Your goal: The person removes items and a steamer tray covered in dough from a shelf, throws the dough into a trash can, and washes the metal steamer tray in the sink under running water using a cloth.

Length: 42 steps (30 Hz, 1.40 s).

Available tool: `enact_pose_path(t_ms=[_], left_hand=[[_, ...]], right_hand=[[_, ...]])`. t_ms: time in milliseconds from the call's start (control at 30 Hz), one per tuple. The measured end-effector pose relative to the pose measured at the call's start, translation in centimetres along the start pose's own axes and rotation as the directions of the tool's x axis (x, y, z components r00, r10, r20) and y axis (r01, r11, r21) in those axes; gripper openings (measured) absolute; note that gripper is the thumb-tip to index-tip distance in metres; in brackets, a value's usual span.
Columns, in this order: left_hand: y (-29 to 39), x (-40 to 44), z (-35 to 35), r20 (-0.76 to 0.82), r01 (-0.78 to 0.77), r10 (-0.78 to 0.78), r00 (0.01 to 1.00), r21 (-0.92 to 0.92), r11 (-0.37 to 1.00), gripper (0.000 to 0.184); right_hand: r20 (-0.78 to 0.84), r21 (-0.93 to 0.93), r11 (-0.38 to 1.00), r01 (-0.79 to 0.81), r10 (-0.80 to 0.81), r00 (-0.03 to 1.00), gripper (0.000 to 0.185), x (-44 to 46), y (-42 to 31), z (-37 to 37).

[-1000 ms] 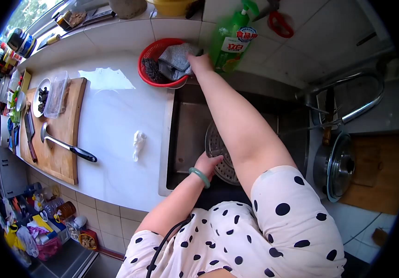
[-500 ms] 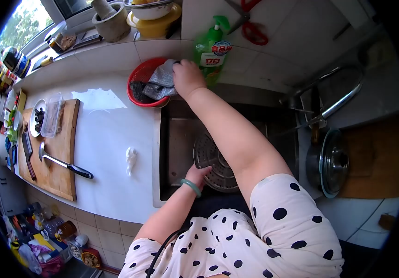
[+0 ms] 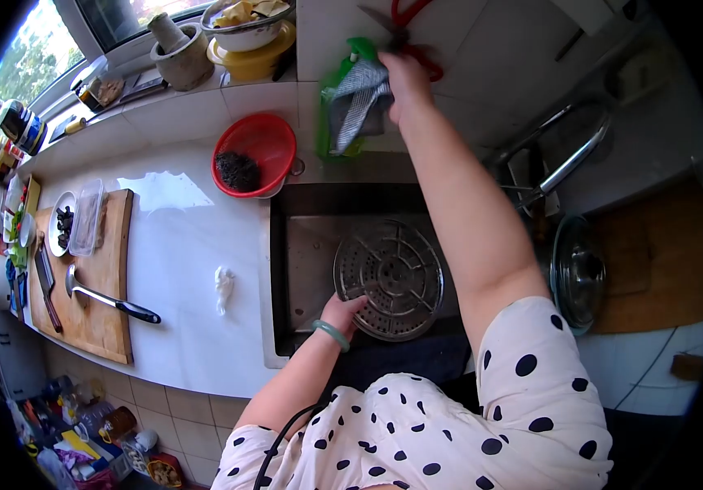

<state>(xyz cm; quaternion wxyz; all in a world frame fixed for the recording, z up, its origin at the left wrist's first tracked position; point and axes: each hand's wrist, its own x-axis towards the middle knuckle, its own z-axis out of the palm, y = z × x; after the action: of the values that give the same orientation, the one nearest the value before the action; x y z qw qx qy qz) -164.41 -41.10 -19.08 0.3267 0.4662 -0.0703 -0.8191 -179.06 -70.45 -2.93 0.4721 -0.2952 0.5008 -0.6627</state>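
My left hand, with a green bangle at the wrist, grips the near left rim of a round perforated metal steamer rack tilted over the sink. Raised beyond the sink's back edge, my right hand is closed on a grey dishcloth, which hangs down from it. Behind the cloth stands a green dish soap pump bottle, partly covered by it. A dark wire scourer lies in the red basket by the sink's back left corner.
Left of the sink, a crumpled white plastic bag lies on the counter. Farther left, a cutting board carries a ladle, a knife and small containers. A faucet and a glass-lidded pot stand right.
My right hand has lifted the dishcloth out of the red basket and moved up and right, in front of the soap bottle. The steamer rack is now fully uncovered by my arm.
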Motion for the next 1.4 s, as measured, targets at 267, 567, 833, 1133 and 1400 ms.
enact_pose_path(t_ms=[267, 567, 833, 1133, 1400], left_hand=[[0.4, -0.9, 1.0, 0.029, -0.009, 0.009, 1.0, 0.0, 1.0, 0.029], [0.4, -0.3, 1.1, 0.024, -0.044, 0.044, 0.999, 0.007, 0.999, 0.028], [0.3, -0.4, 1.2, 0.043, -0.048, 0.049, 0.998, -0.023, 0.999, 0.029], [0.0, 1.1, 4.8, 0.136, -0.028, 0.02, 0.991, 0.055, 0.998, 0.03], [-1.3, 1.1, 6.1, 0.168, -0.009, -0.033, 0.985, 0.243, 0.97, 0.03]], right_hand=[[0.21, -0.294, 0.941, -0.166, 0.233, 0.95, 0.028, 2.9, -2.3, 1.0], [0.166, -0.439, 0.899, 0.012, 0.068, 0.984, 0.038, 1.8, -2.4, 1.1], [0.186, -0.375, 0.908, 0.185, -0.122, 0.975, 0.037, -5.4, 0.7, -7.6], [0.406, -0.859, 0.271, 0.434, -0.155, 0.901, 0.028, -18.4, 12.3, -21.5], [-0.216, -0.568, 0.792, -0.225, 0.121, 0.969, 0.014, -14.6, 11.1, -25.1]])
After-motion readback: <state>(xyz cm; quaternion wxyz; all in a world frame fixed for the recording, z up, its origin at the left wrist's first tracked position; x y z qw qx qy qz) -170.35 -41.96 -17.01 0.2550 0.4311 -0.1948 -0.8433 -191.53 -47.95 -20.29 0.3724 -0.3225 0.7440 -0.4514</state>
